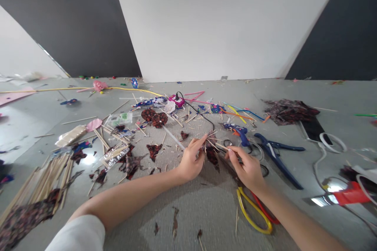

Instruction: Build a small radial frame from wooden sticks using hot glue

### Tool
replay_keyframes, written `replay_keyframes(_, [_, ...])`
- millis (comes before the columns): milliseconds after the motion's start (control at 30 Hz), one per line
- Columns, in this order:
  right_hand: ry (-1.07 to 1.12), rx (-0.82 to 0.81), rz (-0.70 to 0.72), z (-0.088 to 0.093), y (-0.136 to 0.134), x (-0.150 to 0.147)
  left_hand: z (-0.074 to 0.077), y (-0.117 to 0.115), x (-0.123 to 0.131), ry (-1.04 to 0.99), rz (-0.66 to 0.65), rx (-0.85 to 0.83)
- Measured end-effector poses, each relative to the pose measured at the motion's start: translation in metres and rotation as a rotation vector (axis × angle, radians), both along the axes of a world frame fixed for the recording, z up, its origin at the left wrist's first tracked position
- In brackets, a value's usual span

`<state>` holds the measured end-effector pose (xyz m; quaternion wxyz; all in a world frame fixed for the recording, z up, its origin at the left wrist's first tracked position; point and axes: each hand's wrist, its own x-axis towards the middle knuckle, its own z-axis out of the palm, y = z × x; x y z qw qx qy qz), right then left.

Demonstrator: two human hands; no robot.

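Near the middle of the work surface, my left hand [193, 159] pinches a small cluster of thin sticks [210, 141] between thumb and fingers. Its exact hold is partly hidden. My right hand [246, 168] grips a wooden stick [221, 146], whose far end reaches into that cluster. Below the fingertips lies a dark patterned fabric scrap [212, 157]. Scissors with yellow and red handles [255, 213] lie under my right hand and wrist. Just beyond that hand rests a blue glue gun [242, 136] with an orange trigger.
Dark blue cutters [278, 160] lie at right, with a phone [315, 127], crumpled fabric [290, 110] and a red-handled blade [347, 194] further over. A magenta socket [176, 101] sits behind. Leftward are fabric rounds [159, 119], bundled sticks [44, 184] and many scraps.
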<state>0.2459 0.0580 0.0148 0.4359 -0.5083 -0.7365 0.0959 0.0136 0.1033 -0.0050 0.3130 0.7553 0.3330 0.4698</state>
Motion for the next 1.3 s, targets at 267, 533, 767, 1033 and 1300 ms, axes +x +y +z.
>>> replay_keyframes(267, [-0.037,0.094,0.006,-0.001,0.002,-0.001,0.002,-0.002,0.0,0.051,0.008,-0.111])
replay_keyframes(533, [-0.019,0.086,0.019,-0.001,0.001,0.0,0.003,-0.002,0.0,0.051,-0.005,-0.115])
replay_keyframes(767, [-0.043,0.129,0.021,0.0,0.002,-0.002,0.005,-0.001,-0.002,0.03,-0.045,-0.063])
replay_keyframes(1033, [-0.031,0.142,0.029,-0.002,0.004,0.0,0.004,0.0,-0.001,0.004,-0.062,-0.003])
replay_keyframes(1300, [-0.022,0.116,0.033,-0.001,0.002,-0.001,0.013,-0.004,0.003,0.033,0.066,-0.1])
